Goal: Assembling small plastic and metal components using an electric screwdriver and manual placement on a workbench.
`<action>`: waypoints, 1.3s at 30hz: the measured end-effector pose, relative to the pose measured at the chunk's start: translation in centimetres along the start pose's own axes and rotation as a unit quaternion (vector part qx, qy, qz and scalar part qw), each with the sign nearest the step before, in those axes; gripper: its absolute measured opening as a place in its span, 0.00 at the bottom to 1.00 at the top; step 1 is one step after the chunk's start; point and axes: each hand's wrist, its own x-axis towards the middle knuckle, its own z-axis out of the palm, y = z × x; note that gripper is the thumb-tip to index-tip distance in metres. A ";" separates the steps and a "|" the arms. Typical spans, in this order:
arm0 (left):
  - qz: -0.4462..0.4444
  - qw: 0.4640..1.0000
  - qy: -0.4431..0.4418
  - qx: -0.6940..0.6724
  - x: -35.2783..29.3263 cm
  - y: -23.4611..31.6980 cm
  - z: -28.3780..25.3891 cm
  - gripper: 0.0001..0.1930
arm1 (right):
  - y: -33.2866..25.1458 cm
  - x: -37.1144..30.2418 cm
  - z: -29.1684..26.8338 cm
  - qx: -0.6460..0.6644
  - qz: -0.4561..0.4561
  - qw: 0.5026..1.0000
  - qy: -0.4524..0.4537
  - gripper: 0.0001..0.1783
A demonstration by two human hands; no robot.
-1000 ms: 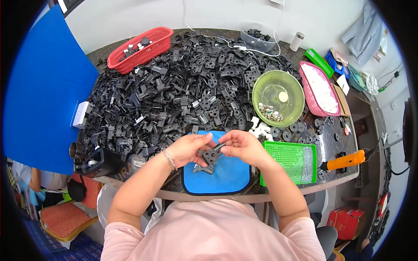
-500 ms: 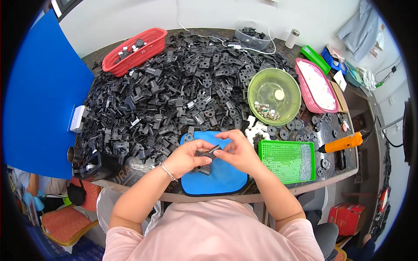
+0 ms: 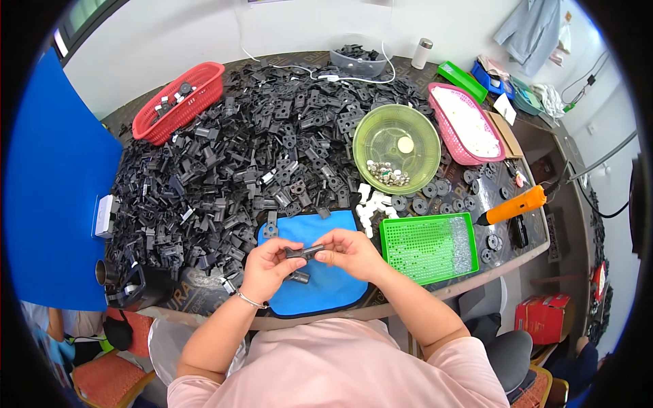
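Note:
Over a blue mat (image 3: 326, 289), a black plastic bracket (image 3: 304, 252) is held level between my two hands. My left hand (image 3: 271, 262) pinches its left end between thumb and fingers. At the other end, my right hand (image 3: 348, 254) grips it the same way. Just below my left fingertips, another black part (image 3: 298, 277) lies on the mat. One more bracket with holes (image 3: 271, 226) rests at the mat's upper left corner, beside the big heap of black brackets (image 3: 238, 149).
A green tray (image 3: 388, 245) of tiny metal pieces stands right of the mat, near an orange electric screwdriver (image 3: 513, 205). Behind are a green basket (image 3: 360, 146) with small metal parts, white plastic pieces (image 3: 371, 204), black discs (image 3: 420, 206), and pink (image 3: 441, 122) and red (image 3: 216, 78) baskets.
The view has shifted, so the table appears further left. The bracket, tilted before, now lies level between my hands, and my right fingers have closed more around its end.

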 end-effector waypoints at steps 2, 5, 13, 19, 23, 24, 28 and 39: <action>-0.003 1.000 -0.003 0.001 0.3 -0.1 -0.2 0.14 | -1.3 0.1 -1.2 -0.190 0.013 0.981 -0.039 0.12; -0.036 0.999 0.024 -0.019 0.3 0.0 -0.8 0.12 | -5.0 0.7 -3.6 -0.448 -0.049 0.886 0.112 0.11; -0.076 0.994 0.044 -0.061 0.0 0.0 -1.2 0.11 | -4.0 2.0 -7.7 -0.711 -0.067 0.686 0.138 0.09; -0.091 0.993 0.045 -0.060 -0.1 0.6 -0.7 0.10 | -2.3 3.7 -6.2 -0.732 -0.018 0.658 0.175 0.10; -0.060 0.996 0.052 -0.028 -0.1 0.3 -1.4 0.10 | -2.8 3.7 -6.2 -0.720 -0.030 0.678 0.144 0.10; -0.052 0.997 0.050 -0.025 0.0 0.2 -1.6 0.10 | -2.6 3.6 -6.3 -0.720 -0.031 0.679 0.142 0.10; -0.041 0.998 0.053 -0.017 0.2 0.7 -1.8 0.11 | -1.6 3.5 -6.6 -0.736 -0.014 0.668 0.114 0.12; 0.072 0.924 0.016 0.376 1.5 1.9 -2.0 0.11 | 1.9 3.6 0.5 -0.441 -0.002 0.897 -0.021 0.13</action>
